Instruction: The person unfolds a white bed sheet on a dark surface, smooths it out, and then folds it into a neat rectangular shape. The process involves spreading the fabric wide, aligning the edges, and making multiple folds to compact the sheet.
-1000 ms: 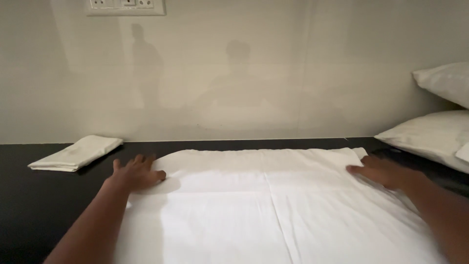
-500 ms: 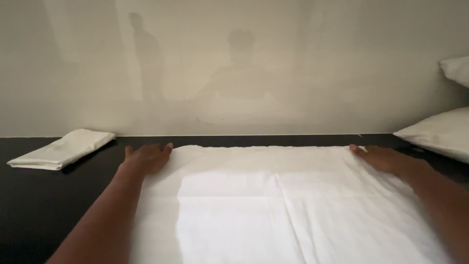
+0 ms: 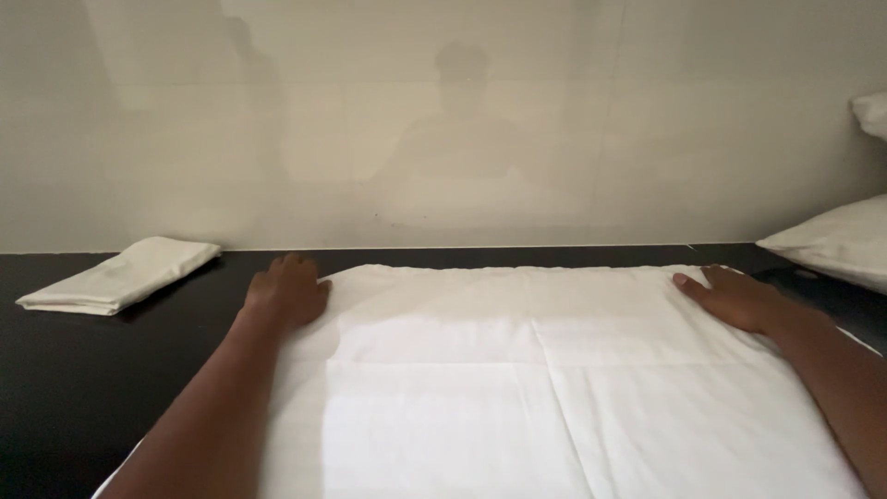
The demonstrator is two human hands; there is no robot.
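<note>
A large white cloth point(image 3: 517, 379) lies spread flat on a black tabletop point(image 3: 65, 388), with fold creases across it. My left hand point(image 3: 286, 291) rests palm down on its far left corner, fingers together and pointing away. My right hand point(image 3: 735, 298) lies flat on the far right corner. Neither hand grips the cloth; both press on it.
A small folded white cloth point(image 3: 120, 275) sits on the black surface at the far left. White pillows point(image 3: 832, 242) are stacked at the right edge. A pale wall point(image 3: 443, 120) rises directly behind the table.
Both hands have slid outward and away along the cloth to its far corners, and the far edge now lies straighter and flatter. The camera has shifted slightly right.
</note>
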